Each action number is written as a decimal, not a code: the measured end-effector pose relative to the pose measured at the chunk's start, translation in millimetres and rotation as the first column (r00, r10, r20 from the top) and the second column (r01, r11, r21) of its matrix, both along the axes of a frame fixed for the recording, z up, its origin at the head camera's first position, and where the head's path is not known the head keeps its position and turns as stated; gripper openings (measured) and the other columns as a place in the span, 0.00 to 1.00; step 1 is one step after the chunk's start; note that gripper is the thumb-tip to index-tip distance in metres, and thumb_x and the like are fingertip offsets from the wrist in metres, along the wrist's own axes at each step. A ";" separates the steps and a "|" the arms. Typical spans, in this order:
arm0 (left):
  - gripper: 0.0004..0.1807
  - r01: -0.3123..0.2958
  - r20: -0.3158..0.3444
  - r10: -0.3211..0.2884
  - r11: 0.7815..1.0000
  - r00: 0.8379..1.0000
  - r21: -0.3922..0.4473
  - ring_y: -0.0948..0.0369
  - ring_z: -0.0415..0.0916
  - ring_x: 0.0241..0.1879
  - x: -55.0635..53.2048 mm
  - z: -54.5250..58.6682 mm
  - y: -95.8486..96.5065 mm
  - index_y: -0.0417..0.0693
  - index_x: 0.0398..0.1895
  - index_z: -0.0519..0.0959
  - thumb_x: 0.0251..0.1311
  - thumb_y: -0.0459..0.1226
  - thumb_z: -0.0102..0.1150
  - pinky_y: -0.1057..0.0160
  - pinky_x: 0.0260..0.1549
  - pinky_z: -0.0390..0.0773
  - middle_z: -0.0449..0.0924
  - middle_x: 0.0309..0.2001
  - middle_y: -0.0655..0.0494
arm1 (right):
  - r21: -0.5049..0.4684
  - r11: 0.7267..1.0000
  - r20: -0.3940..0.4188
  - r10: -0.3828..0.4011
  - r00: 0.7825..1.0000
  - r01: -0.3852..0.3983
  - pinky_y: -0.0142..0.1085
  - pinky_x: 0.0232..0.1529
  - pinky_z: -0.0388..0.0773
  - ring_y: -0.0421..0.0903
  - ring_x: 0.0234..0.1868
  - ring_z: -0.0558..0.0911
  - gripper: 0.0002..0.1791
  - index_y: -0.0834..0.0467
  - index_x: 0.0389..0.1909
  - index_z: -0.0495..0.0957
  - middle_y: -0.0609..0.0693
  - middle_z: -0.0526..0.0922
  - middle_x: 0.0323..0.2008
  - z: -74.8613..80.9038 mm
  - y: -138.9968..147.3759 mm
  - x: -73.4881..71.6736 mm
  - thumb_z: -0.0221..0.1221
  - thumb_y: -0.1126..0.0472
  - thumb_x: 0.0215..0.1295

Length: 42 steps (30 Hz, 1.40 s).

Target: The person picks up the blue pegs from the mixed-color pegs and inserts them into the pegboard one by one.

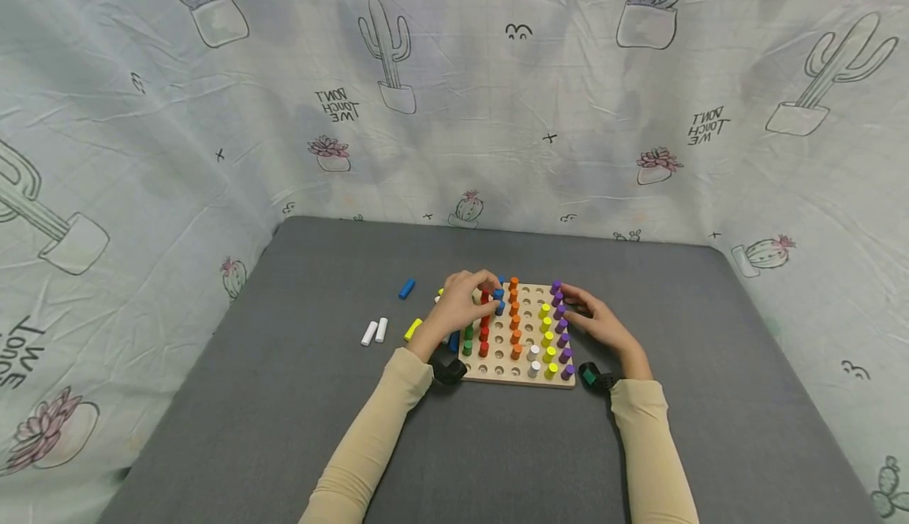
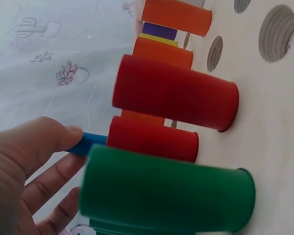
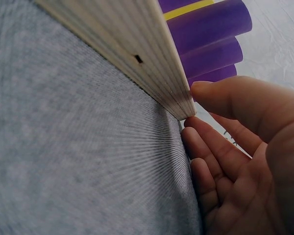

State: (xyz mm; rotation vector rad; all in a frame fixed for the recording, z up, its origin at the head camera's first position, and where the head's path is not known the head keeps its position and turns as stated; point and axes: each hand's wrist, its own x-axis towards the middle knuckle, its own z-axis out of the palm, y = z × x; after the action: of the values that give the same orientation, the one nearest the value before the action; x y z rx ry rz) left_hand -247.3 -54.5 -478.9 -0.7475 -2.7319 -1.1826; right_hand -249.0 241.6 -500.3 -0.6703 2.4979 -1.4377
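Over the left part of a wooden pegboard (image 1: 490,378), my left hand (image 1: 458,303) pinches a blue peg (image 2: 90,143) between thumb and fingers. Red pegs (image 2: 174,93) and a green peg (image 2: 166,191) stand upright in the board close to that hand. My right hand (image 1: 600,325) is at the board's right side, by the column of purple pegs (image 1: 563,340). In the right wrist view its thumb tip lies at the board's upper edge, and the loosely bent fingers are at the edge beside the grey surface. The left hand hides some of the board's far left.
Left of the board lie loose white pegs (image 1: 375,331), a blue peg (image 1: 407,289) and a yellow peg (image 1: 413,329). Orange pegs (image 1: 515,323) and yellow pegs (image 1: 548,339) stand in columns on the board. A cactus-print cloth (image 1: 454,114) rises behind the grey table (image 1: 497,453).
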 end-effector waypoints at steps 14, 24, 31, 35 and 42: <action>0.10 0.042 -0.023 -0.042 0.999 0.999 -0.007 0.55 0.70 0.43 2.7 -0.5 1.0 0.56 0.40 0.75 0.57 0.42 0.62 0.44 0.62 0.49 0.76 0.37 0.61 | -0.018 1.000 0.002 -0.004 1.000 0.004 0.35 0.56 0.65 0.59 0.60 0.67 0.30 0.61 0.68 0.58 0.62 0.63 0.65 -26.5 10.0 -13.7 0.54 0.62 0.66; 0.09 0.072 0.018 -0.071 0.996 0.997 -0.062 0.59 0.68 0.38 4.5 -1.9 2.8 0.57 0.37 0.75 0.56 0.42 0.63 0.45 0.61 0.50 0.78 0.32 0.59 | -0.012 1.000 -0.007 -0.004 1.000 0.004 0.49 0.58 0.64 0.60 0.60 0.67 0.30 0.62 0.68 0.57 0.64 0.63 0.65 -28.9 10.0 -14.0 0.53 0.63 0.67; 0.10 0.081 0.020 -0.080 0.993 0.997 -0.084 0.61 0.69 0.40 5.4 -2.7 3.3 0.54 0.38 0.76 0.55 0.42 0.64 0.46 0.62 0.49 0.80 0.34 0.59 | -0.018 1.000 0.002 0.004 1.000 -0.004 0.43 0.58 0.65 0.60 0.60 0.67 0.30 0.64 0.67 0.57 0.64 0.63 0.64 -23.6 8.3 -12.0 0.53 0.64 0.67; 0.10 0.078 0.017 -0.077 0.992 0.997 -0.104 0.61 0.68 0.41 5.4 -4.2 2.8 0.53 0.38 0.77 0.54 0.42 0.65 0.46 0.63 0.49 0.80 0.34 0.59 | -0.019 1.000 0.007 -0.002 1.000 0.002 0.44 0.58 0.65 0.60 0.60 0.67 0.30 0.62 0.68 0.57 0.63 0.63 0.65 -27.7 9.2 -13.6 0.53 0.62 0.66; 0.11 0.068 -0.001 -0.068 0.988 0.998 -0.141 0.59 0.68 0.42 6.5 -4.3 2.1 0.54 0.37 0.77 0.53 0.43 0.66 0.47 0.63 0.49 0.80 0.33 0.61 | -0.007 1.000 -0.013 -0.016 1.000 0.016 0.42 0.57 0.66 0.61 0.60 0.68 0.30 0.65 0.67 0.57 0.65 0.63 0.64 -29.6 9.1 -13.1 0.53 0.66 0.66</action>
State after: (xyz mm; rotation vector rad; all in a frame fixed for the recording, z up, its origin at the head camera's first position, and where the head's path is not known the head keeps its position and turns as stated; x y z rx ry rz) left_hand -240.8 -52.4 -483.2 -0.8645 -2.8296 -1.0056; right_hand -262.1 250.7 -530.0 -0.6646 2.5150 -1.4529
